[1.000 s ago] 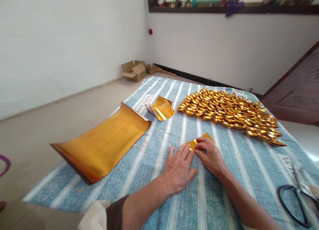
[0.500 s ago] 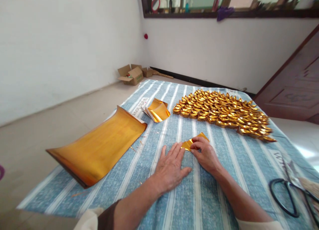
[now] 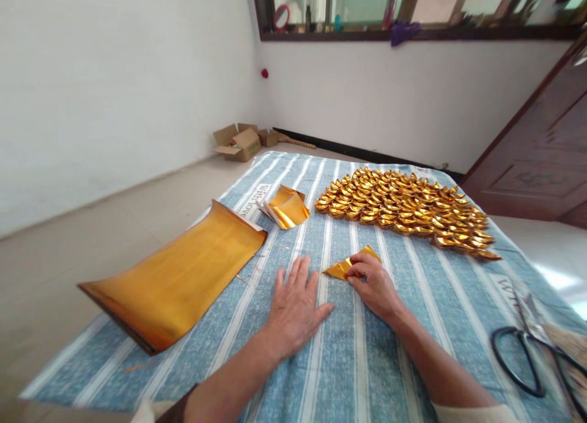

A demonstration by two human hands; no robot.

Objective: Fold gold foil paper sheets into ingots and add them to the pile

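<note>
While the left hand [image 3: 296, 304] lies flat and spread on the striped blue cloth [image 3: 367, 362], palm down and holding nothing, the right hand [image 3: 373, 282] pinches the near edge of a small folded gold paper [image 3: 345, 267] between thumb and curled fingers. That one folded piece rests on the cloth just ahead of the right hand and a little to the right of the left hand's fingertips, which do not touch it.

Further ahead of the right hand lies a dense spread of gold paper ingots [image 3: 403, 206], too many and too tightly packed to count. Ahead of the left hand sits one small stack of curled gold sheets [image 3: 287, 207]; how many sheets it holds cannot be made out. To the left of the left hand lies one large stack of gold paper [image 3: 177, 276], its near corner hanging over the cloth's edge.

Well to the right of the right hand, one pair of black-handled scissors [image 3: 527, 356] is cut off by the frame. Both forearms leave the picture at the bottom.
</note>
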